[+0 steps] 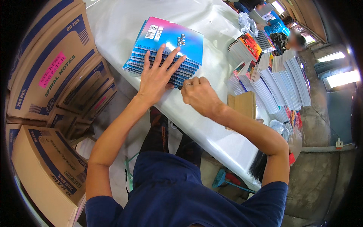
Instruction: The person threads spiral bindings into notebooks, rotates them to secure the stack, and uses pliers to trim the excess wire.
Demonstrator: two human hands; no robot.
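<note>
A stack of spiral notebooks with pink and blue covers lies on the white-covered table, its bound edges turned toward me. My left hand rests on the near edge of the stack, fingers spread over the top cover and the wire bindings; its thumb reaches down by the lower books. Just right of it, my right hand is closed in a fist close to the lower corner of the bindings. Something small and dark shows at its fingertips, but its kind is hidden. A ring sits on one finger of that hand.
Tall cardboard cartons crowd the left side. Piles of notebooks and a brown cardboard piece stand on the table at right. Black bristle-like strands lie by its near edge. Other people sit at the far right.
</note>
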